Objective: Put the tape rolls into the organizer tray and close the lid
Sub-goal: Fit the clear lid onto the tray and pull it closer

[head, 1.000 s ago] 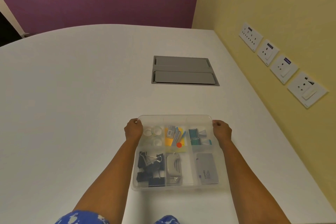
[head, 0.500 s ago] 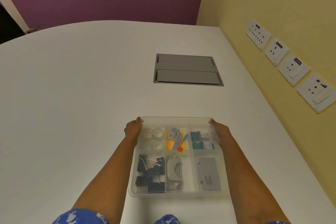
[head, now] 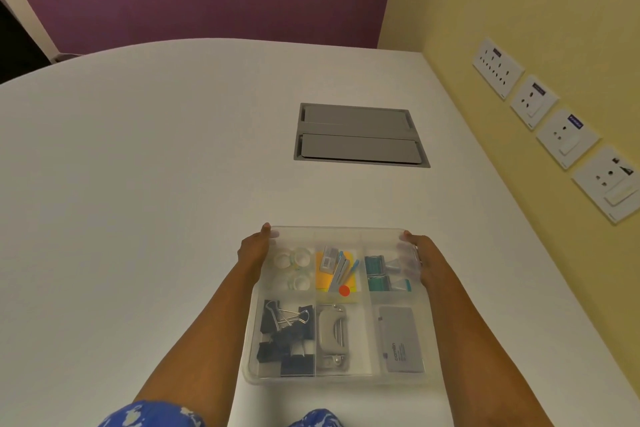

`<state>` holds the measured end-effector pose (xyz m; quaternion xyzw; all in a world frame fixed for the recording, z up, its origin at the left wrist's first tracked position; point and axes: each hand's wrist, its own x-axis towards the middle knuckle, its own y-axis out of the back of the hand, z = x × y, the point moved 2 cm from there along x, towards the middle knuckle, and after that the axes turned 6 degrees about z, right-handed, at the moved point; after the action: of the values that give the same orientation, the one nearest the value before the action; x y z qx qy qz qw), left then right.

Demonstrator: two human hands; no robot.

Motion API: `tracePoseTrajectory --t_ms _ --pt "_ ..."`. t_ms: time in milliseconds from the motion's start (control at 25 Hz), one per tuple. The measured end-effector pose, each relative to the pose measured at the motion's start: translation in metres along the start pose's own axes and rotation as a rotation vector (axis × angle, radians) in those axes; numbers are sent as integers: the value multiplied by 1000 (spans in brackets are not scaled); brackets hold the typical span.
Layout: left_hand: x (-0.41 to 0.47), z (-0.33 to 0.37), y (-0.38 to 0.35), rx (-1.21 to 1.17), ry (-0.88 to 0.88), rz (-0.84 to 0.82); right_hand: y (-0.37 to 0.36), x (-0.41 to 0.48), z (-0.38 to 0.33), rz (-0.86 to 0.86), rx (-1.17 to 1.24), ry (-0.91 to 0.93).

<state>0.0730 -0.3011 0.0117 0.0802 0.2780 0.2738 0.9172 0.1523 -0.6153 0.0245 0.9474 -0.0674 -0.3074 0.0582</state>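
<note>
On the white table (head: 138, 218), near its front edge, I see the clear organizer tray (head: 337, 378) with its translucent lid (head: 339, 234) lying over it, contents showing through. My left hand (head: 254, 250) sits at the tray's far left corner, fingertips curled onto the lid edge; my right hand (head: 424, 256) mirrors it at the far right corner, fingers wrapped over the rim. Both hands grip the lid and tray sides, well apart from each other; whether the lid is fully seated I cannot tell. Inside, the tape rolls (head: 292, 265) fill the far left compartment, three clear rings close together. Beside them, the far middle compartment holds yellow sticky notes (head: 323, 276) with small items and a red dot on top, and the far right one holds green clips (head: 375, 272). Nearer me, black binder clips (head: 282, 336) fill the left compartment, a grey hole punch (head: 332, 329) the middle, and a grey staple box (head: 401, 340) the right. Farther back, a grey cable hatch (head: 360, 135) is set flush in the table, and white wall sockets (head: 550, 128) line the yellow wall to my right.
</note>
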Motion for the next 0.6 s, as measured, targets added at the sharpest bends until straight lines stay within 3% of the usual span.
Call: tracePoseTrajectory --t_ms 280,600 --pt "2 -1 -6 38 -36 73 -1 3 8 -35 49 -36" --pt "4 -3 -10 102 -123 210 -8 2 -1 130 -45 -9"
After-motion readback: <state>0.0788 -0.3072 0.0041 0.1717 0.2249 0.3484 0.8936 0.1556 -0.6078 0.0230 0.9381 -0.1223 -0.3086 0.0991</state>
